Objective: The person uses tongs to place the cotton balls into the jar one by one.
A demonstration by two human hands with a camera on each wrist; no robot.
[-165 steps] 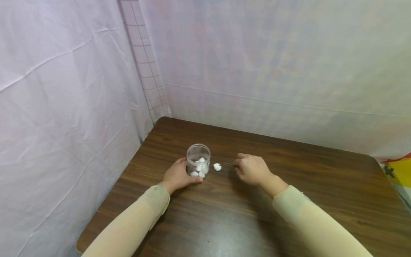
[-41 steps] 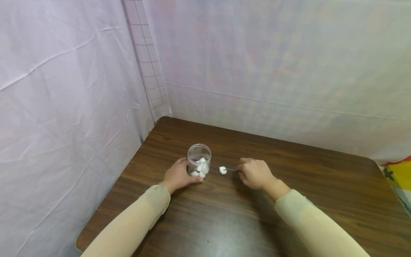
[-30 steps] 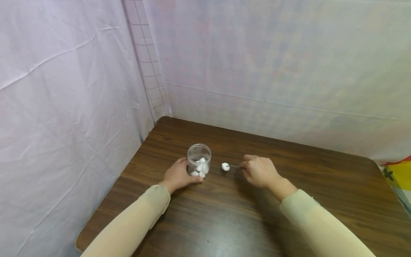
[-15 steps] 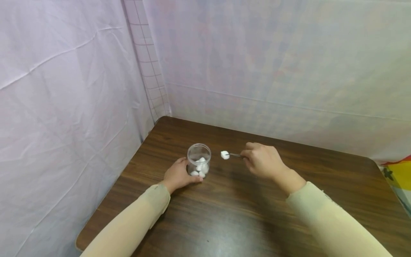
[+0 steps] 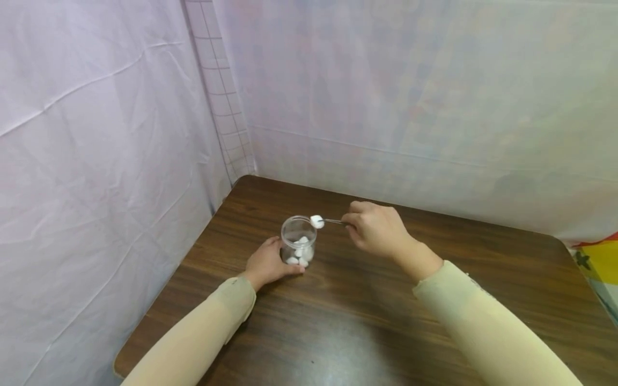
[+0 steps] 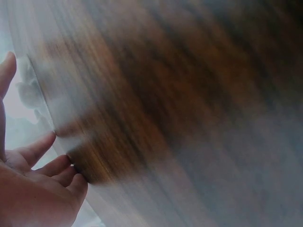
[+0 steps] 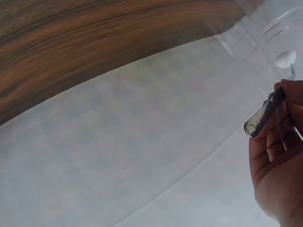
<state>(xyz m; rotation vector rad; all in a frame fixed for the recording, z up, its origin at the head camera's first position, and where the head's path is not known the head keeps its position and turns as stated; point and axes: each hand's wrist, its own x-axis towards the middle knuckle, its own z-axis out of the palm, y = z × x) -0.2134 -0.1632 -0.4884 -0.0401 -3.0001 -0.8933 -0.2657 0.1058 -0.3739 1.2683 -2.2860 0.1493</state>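
My left hand (image 5: pixel 269 264) is wrapped round the side of a clear open-topped jar (image 5: pixel 286 241), its thumb across the front. Several white cotton balls (image 5: pixel 300 253) lie inside the jar. In the left wrist view, the fingers of my left hand (image 6: pixel 45 187) curve against the jar's wall. My right hand (image 5: pixel 379 228) pinches metal tweezers (image 5: pixel 334 221), whose tips hold one cotton ball (image 5: pixel 316 221) at the jar's right rim. The right wrist view shows the tweezers' broad end (image 7: pixel 265 113) sticking out past the fingers, with the cotton ball (image 7: pixel 286 59) near the jar.
Jar and hands are over a brown wood-grain table (image 5: pixel 473 268). White cloth hangs behind it (image 5: pixel 410 107) and along its left side (image 5: pixel 96 187). A yellow and red patterned cloth (image 5: pixel 601 262) shows at the far right edge.
Near the table to the jar's right earlier, the tweezers with the cotton ball have risen and then moved left to the rim. My left hand and the jar have stayed put.
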